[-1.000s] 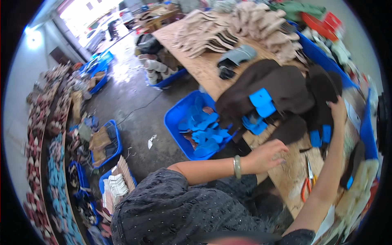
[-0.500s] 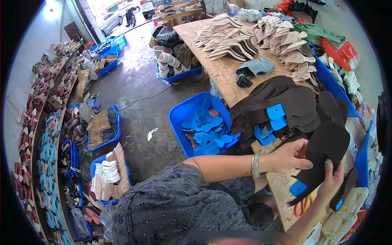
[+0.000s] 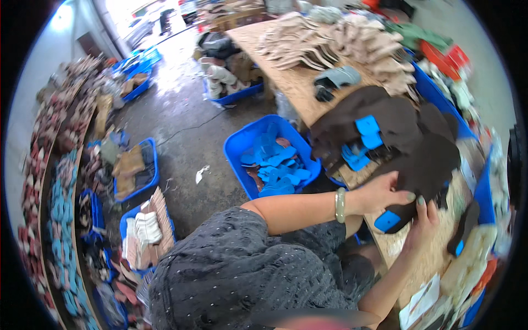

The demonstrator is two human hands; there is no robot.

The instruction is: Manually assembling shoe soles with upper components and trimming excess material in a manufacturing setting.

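Over the right side of the wooden table (image 3: 385,247), my two hands hold a dark brown insole-shaped piece (image 3: 432,165) with a blue heel patch (image 3: 387,221) at its near end. My left hand (image 3: 379,193) pinches its left edge, thumb on top. My right hand (image 3: 423,223) grips the near right edge, thumb uppermost and close to the left thumb. Just beyond lies a heap of similar dark brown pieces (image 3: 357,113), with loose blue heel pieces (image 3: 368,132) on it. Another dark piece with a blue end (image 3: 463,228) rests to the right.
A blue bin of blue pieces (image 3: 234,151) stands on the floor left of the table. Pale shaped insoles (image 3: 297,41) and a grey bundle (image 3: 344,76) lie farther back. Blue crates (image 3: 440,99) line the right side. Loaded racks (image 3: 63,181) stand far left.
Both hands have moved left and slightly away from me with the dark insole piece. My hands are closer together, and the blue patch has shifted up and left. The view has shifted slightly.
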